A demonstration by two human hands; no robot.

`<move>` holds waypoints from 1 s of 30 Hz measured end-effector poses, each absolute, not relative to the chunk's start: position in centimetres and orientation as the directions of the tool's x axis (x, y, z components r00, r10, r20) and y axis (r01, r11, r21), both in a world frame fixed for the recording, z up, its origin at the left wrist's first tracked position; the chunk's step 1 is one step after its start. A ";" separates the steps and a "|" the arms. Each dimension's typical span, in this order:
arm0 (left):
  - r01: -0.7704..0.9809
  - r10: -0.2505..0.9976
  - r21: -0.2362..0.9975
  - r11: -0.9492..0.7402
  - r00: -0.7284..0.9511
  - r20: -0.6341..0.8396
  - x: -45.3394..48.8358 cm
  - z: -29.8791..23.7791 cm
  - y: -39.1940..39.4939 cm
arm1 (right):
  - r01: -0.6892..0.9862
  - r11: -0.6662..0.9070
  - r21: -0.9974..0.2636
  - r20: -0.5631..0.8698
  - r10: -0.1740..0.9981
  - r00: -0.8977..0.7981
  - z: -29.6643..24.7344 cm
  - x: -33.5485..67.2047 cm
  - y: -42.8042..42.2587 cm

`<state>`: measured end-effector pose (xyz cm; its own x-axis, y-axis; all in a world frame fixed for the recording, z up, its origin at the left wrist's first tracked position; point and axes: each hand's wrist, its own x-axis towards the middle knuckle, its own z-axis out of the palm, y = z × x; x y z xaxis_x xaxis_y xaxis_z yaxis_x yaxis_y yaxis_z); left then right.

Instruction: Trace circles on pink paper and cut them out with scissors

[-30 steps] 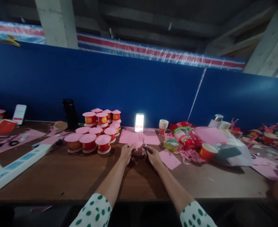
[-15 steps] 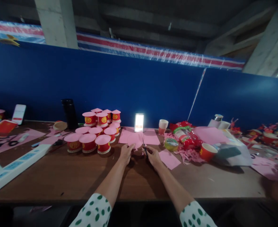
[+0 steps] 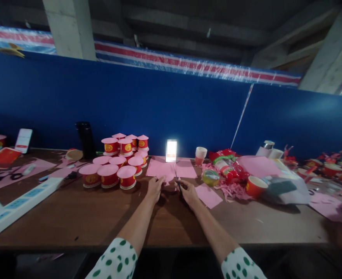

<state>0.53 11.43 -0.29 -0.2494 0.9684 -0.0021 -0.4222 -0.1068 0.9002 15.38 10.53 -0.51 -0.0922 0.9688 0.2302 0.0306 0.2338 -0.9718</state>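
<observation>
Left hand (image 3: 156,190) pinches near edge of pink paper (image 3: 167,172), thumb and fingers close together. Right hand (image 3: 187,190) is curled round a dark slim tool (image 3: 180,187), probably scissors; tip points far, at paper's right side. Can't tell if blades are apart. Paper sits between and just far of both hands, seemingly over pink sheets (image 3: 187,169); same colour, outline hard to read.

Doing it well, my judgement: keep left fingers off the blade line, hold paper off the sheets behind so only one layer is caught, turn paper rather than right wrist, short snips.

Edges/room: left side limited by red cups with pink tops (image 3: 126,177). Right: pink square (image 3: 208,195) just beside right hand, tape roll (image 3: 210,178) farther. Far: bright screen (image 3: 171,150), upright before blue partition (image 3: 159,100). Best room is near: brown tabletop (image 3: 171,228) runs to its near edge.
</observation>
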 end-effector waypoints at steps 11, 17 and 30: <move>-0.380 0.969 0.921 -0.083 -0.247 -0.015 0.5 0.1 11.2 | -0.030 0.191 -0.981 0.193 0.978 -0.080 -0.2 15.2 10.1; -0.358 0.969 0.930 -0.079 -0.245 -0.012 0.6 0.2 11.1 | -0.030 0.194 -0.981 0.196 0.978 -0.076 0.1 15.2 10.1; -0.399 0.969 0.914 -0.073 -0.244 -0.030 0.6 0.3 11.0 | -0.051 0.208 -0.977 0.211 0.974 -0.080 -0.6 15.4 10.5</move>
<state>0.58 11.00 0.31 -0.2445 0.9692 -0.0298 -0.3990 -0.0726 0.9141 15.38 10.50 -0.60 -0.0803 0.9741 0.2114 -0.0508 0.2078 -0.9769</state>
